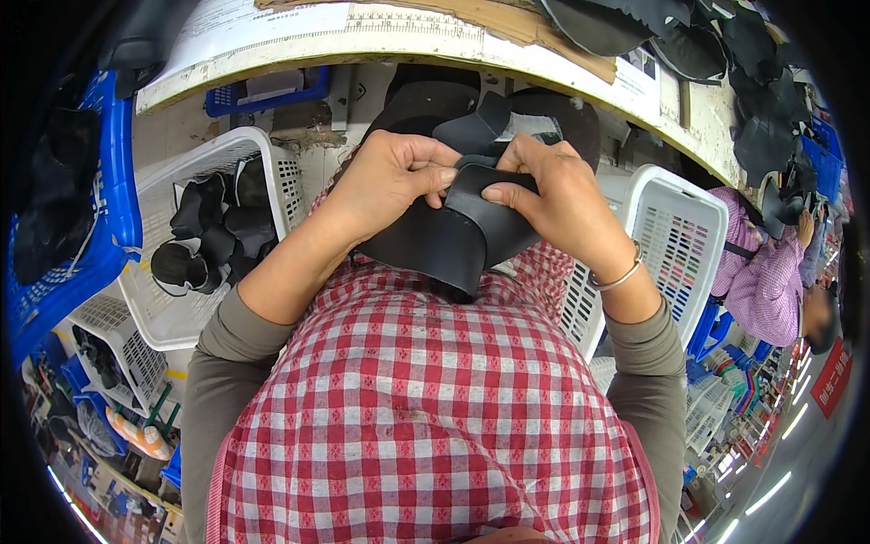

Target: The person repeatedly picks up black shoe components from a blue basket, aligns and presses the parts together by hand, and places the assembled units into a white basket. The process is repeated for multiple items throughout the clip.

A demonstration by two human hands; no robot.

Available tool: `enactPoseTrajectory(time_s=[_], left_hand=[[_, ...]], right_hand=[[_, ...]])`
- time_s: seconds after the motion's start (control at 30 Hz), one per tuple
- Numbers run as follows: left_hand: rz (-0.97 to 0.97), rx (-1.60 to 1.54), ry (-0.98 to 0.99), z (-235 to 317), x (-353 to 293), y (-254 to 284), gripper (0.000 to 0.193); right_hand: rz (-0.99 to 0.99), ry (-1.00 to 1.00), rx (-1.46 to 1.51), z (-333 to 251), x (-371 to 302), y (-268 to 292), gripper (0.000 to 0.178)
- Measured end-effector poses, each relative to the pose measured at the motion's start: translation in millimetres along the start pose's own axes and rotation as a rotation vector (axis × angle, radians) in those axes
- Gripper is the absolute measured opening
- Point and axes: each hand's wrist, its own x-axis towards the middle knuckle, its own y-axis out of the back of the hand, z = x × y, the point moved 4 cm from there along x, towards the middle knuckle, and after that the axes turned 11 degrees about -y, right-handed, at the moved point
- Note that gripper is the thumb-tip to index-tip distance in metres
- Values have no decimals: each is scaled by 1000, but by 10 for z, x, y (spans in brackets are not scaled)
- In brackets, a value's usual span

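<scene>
Over my lap I hold a black leather shoe upper point(435, 240), its smooth side facing up. My left hand point(385, 181) pinches its upper edge between thumb and fingers. Close beside it, my right hand point(557, 186) grips a folded-over part, the thumb lying on the leather and the fingers curled behind. Beyond my fingers a black flap of leather point(485, 122) sticks up, next to a pale lining patch point(535, 127). The fingertips behind the leather are hidden.
A white worktable point(399, 36) with a ruler edge lies ahead, black leather pieces point(616, 23) on it. To the left stand a white basket point(149, 308) of black pieces and a blue crate point(122, 208). Another white basket point(698, 213) is at right, near a person in pink checks point(757, 276).
</scene>
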Motion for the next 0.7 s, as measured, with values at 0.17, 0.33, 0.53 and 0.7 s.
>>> enactPoseTrajectory(time_s=[0.17,0.33,0.53,0.7], left_hand=[[-3,46,2,-15,-15,-20,22],[-21,78,2,-5,-18,-18,20],[-41,142,1,25,-28,-64,21],[-115,168,-32,71,-59,-53,23]], right_hand=[[24,-12,10,16,-36,-2,29],[27,-30,16,37,-70,-10,28],[31,-54,27,18,-97,-22,27],[33,-93,30,58,-126,-34,26]])
